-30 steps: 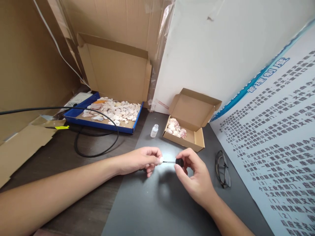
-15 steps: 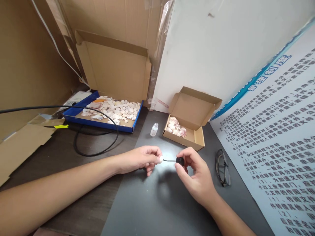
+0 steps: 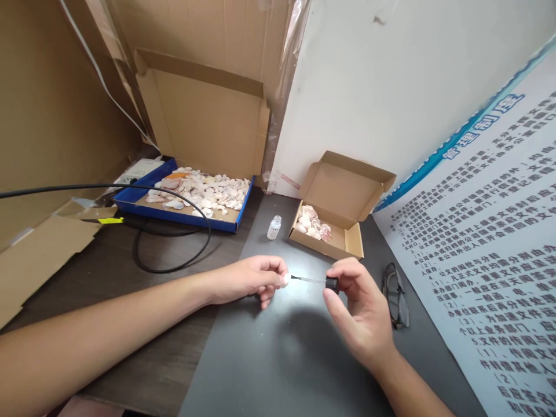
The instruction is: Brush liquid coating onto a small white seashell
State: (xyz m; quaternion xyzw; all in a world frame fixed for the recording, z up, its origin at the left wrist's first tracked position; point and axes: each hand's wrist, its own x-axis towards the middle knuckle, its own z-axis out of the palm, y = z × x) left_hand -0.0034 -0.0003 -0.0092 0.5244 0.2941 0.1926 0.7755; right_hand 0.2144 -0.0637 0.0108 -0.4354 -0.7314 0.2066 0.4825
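Note:
My left hand (image 3: 249,282) pinches a small white shell (image 3: 285,280) at its fingertips, just above the dark mat (image 3: 278,359). My right hand (image 3: 360,310) holds a black-capped applicator brush (image 3: 324,282) by its cap, the thin stem pointing left with its tip at the shell. A small clear bottle (image 3: 274,227) stands open behind the hands. Right of the bottle, a small cardboard box (image 3: 343,246) holds a few pinkish shells (image 3: 313,223).
A blue tray (image 3: 130,200) with several pale shells sits at the back left under an open cardboard lid. A black cable (image 3: 191,255) loops on the table. Folded glasses (image 3: 395,295) lie right of my right hand. A printed poster (image 3: 486,260) leans at the right.
My right hand has drawn the brush a little to the right, so more of the stem shows between cap and shell. My left hand has stayed in place.

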